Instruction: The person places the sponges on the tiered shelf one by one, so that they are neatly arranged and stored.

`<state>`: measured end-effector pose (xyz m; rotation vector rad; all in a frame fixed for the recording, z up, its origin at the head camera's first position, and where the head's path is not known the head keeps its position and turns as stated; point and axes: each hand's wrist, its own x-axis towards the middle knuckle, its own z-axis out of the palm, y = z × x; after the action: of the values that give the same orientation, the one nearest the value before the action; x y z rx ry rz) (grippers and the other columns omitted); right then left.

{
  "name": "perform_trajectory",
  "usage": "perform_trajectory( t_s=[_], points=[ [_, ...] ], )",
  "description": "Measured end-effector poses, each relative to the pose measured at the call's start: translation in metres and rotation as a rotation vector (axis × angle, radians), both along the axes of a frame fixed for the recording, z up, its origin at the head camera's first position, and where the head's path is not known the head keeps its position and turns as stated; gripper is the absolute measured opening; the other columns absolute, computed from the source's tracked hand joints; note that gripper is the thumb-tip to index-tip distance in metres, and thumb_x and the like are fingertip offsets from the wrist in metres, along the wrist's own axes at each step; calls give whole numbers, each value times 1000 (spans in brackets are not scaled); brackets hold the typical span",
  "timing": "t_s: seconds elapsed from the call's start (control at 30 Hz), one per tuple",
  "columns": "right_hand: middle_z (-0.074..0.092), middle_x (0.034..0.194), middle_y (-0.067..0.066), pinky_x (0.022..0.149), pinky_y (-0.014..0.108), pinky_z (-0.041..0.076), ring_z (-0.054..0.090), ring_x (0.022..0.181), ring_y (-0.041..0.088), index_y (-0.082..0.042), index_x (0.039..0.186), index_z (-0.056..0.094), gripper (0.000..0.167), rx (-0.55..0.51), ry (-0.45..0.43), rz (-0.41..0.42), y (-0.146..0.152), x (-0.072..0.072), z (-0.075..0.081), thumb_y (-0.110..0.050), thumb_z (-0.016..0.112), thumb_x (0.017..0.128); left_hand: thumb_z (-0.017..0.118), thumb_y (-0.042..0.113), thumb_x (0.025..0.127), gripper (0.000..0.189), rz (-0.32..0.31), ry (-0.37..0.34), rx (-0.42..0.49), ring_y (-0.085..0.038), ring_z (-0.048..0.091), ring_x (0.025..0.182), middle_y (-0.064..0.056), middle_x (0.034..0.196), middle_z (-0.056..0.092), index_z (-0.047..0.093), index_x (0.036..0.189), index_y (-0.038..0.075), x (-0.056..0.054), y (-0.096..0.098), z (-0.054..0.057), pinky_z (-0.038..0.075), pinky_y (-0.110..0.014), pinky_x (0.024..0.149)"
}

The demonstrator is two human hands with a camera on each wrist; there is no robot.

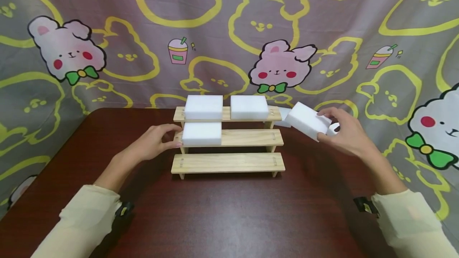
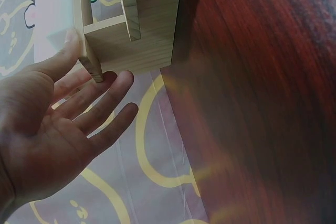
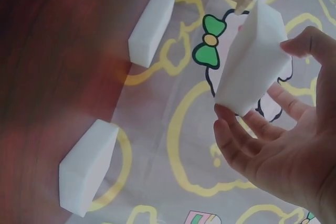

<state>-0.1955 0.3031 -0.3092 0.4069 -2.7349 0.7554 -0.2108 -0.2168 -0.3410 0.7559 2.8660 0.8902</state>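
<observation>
My right hand (image 1: pixel 344 132) pinches a white sponge block (image 1: pixel 308 118) between thumb and fingertips, holding it tilted in the air right of a three-step wooden rack (image 1: pixel 229 163). The right wrist view shows the held block (image 3: pixel 254 59) with the thumb on one side and fingertips at the other. At the rack's left end is my left hand (image 1: pixel 157 140), its thumb touching near the sponge block (image 1: pixel 202 133) on the middle step. In the left wrist view its other fingers (image 2: pixel 100 116) extend loosely. Two more white blocks, left (image 1: pixel 203 107) and right (image 1: pixel 249 106), sit on the top step.
Two further white blocks lie on the table right of the rack, one nearer the rack (image 3: pixel 152 27) and one farther off (image 3: pixel 88 169). The dark red-brown table (image 1: pixel 229 218) meets a cartoon-print curtain (image 1: pixel 215 39) behind the rack.
</observation>
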Motion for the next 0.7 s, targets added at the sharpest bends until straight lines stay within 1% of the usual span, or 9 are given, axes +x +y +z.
perform_trajectory(
  t_s=[0.03, 0.13, 0.2, 0.3, 0.4, 0.53, 0.7],
  points=[
    [63, 117, 21, 79, 47, 50, 61, 98, 39, -2, 125, 60, 50, -3, 0, 9, 0, 0, 0, -12, 79, 80, 76, 21, 97, 49, 1, -1, 1, -35, 70, 99, -26, 127, 66, 61, 134, -8, 0, 0, 0, 56, -54, 86],
    [64, 117, 19, 78, 40, 51, 60, 99, 36, -3, 125, 61, 50, 2, -1, 23, -1, 1, 2, -12, 80, 80, 76, 20, 97, 48, 1, 5, 1, -35, 70, 99, -26, 127, 67, 61, 133, -8, 0, 0, -1, 56, -54, 86],
    [64, 117, 18, 77, 33, 51, 58, 100, 35, -3, 125, 61, 50, 4, -2, 31, -1, 1, 3, -12, 80, 80, 76, 20, 97, 48, 1, 13, 2, -35, 70, 99, -26, 127, 67, 62, 133, -8, 0, 0, -1, 56, -54, 86],
    [64, 118, 17, 76, 26, 49, 58, 101, 34, -4, 124, 62, 50, -3, 0, 47, -1, 2, 4, -11, 81, 79, 76, 19, 97, 48, -2, 22, 4, -36, 70, 99, -27, 127, 66, 62, 133, -8, 0, 0, -1, 56, -55, 87],
    [64, 118, 16, 76, 23, 48, 57, 101, 32, -4, 124, 62, 50, -2, -4, 72, -2, 2, 4, -10, 82, 78, 76, 19, 97, 48, -2, 22, 4, -36, 69, 99, -27, 128, 66, 62, 133, -8, 0, 0, -2, 55, -55, 88],
    [64, 120, 14, 76, 23, 48, 57, 101, 31, -6, 123, 63, 50, 5, -10, 104, -4, 3, 5, -9, 83, 77, 76, 19, 97, 47, -2, 24, 2, -36, 69, 99, -27, 128, 66, 62, 132, -8, -1, 0, -4, 55, -56, 88],
    [65, 119, 13, 74, 19, 49, 59, 99, 31, -7, 121, 64, 51, 14, 13, 163, -6, 4, 5, -6, 85, 75, 76, 19, 97, 47, 0, 23, 4, -36, 70, 99, -27, 127, 66, 62, 133, -8, -2, -1, -5, 55, -56, 87]
  ],
)
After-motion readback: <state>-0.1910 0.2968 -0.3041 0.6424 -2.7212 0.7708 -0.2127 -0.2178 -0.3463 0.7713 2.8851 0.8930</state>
